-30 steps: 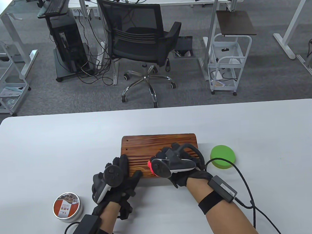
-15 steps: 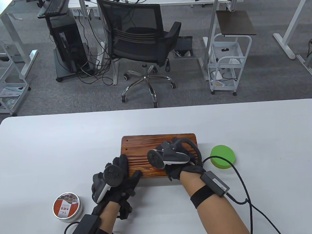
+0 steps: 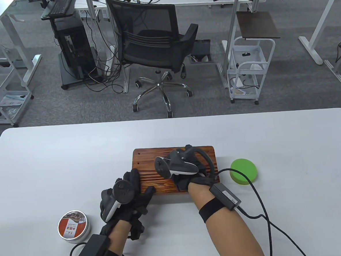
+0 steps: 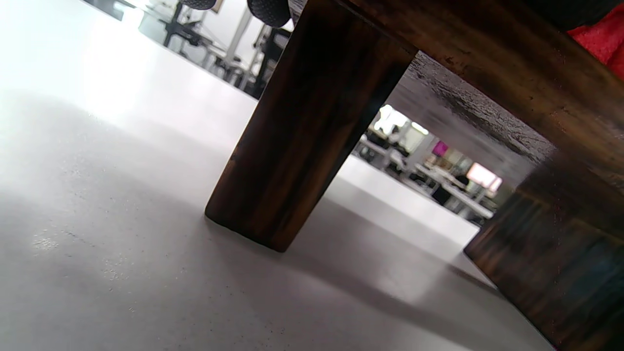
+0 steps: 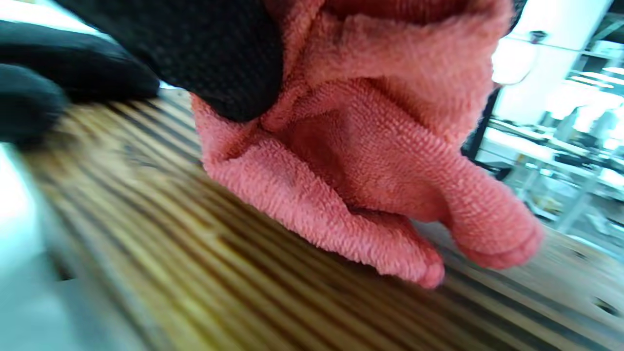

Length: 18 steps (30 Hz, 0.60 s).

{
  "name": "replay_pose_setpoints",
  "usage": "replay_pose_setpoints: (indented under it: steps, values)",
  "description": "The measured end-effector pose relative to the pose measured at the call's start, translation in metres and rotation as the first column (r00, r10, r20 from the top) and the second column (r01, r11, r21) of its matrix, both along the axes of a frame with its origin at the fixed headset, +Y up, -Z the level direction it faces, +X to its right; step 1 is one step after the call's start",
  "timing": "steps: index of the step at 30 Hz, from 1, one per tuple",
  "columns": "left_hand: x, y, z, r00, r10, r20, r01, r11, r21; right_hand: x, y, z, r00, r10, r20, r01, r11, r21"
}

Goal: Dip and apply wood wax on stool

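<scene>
a: what's worn on the hands?
b: black textured gloves, left hand (image 3: 131,194) and right hand (image 3: 190,173), each with a grey-and-white tracker on its back.
a: wrists?
b: black straps, black boxes, black cables.

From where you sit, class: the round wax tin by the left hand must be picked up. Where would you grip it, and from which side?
Probably from above, with the grip across its low metal side wall. The wax tin stands flat on the table with its lid on, wide and shallow, so fingers can span the rim. The left hand, resting on the stool, is nearest.
</scene>
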<state>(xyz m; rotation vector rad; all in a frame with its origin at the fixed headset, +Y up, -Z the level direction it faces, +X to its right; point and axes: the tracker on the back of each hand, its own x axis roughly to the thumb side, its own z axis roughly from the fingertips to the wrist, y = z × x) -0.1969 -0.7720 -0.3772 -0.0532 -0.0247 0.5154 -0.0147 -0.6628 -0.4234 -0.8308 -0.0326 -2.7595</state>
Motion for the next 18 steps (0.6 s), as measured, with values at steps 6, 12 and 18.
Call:
replay_pose_setpoints:
  steps: [6, 12, 18]
  values:
    - [0.0, 0.0, 0.0, 1.0, -0.009, 0.002, 0.009, 1.0, 0.005, -0.017, 0.003, 0.007, 0.986, -0.064, -0.154, 0.053, 0.996, -0.078]
    - [0.0, 0.0, 0.0, 1.0, -0.008, 0.003, 0.008, 1.0, 0.003, -0.009, -0.001, -0.021, 0.997, -0.038, 0.061, 0.036, 0.999, 0.028]
    - [0.0, 0.0, 0.0, 1.0, -0.013, 0.005, 0.012, 1.0, 0.005, -0.03, 0.001, -0.003, 0.993, -0.095, -0.064, 0.091, 0.994, -0.056]
